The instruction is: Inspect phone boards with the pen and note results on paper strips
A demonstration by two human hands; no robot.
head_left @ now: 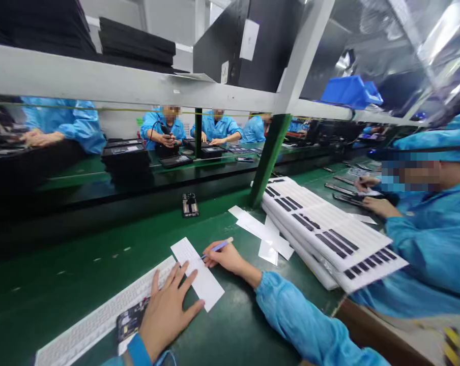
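Currently, left hand: spreading its fingers flat, gripping nothing; this hand (167, 310) is pressing its fingertips on a white slip (205, 282).
Right hand: pinching a purple pen-like tool (222, 244) between thumb and fingers; this hand (226, 258) is bringing the tip to the slip's right edge.
Slip: lying slantwise between the two hands on the green bench (111, 259), its upper left side overlapping or just meeting a long white strip (85, 323); which of these, I cannot tell.
Progress on slip: the upper part is carrying small rows of faint marks, the lower part is showing plain white; by my judgement, work here is standing partway.
Open device: a phone-like unit (128, 323) is lying partly under the left hand, its inner parts showing, so it is seeming unfinished.
Second device: another open unit (190, 205) is lying farther back, with neither hand touching it.
Loose papers: several white pieces (258, 226) are overlapping beside the stacked white trays (306, 201), which are bearing rows of black pieces.
Writing: the slip's marks and the strip's rows of cells are staying too small to read.
Labels: white papers are hanging on the dark cabinet (270, 43), their text illegible.
Brands: none are showing legibly.
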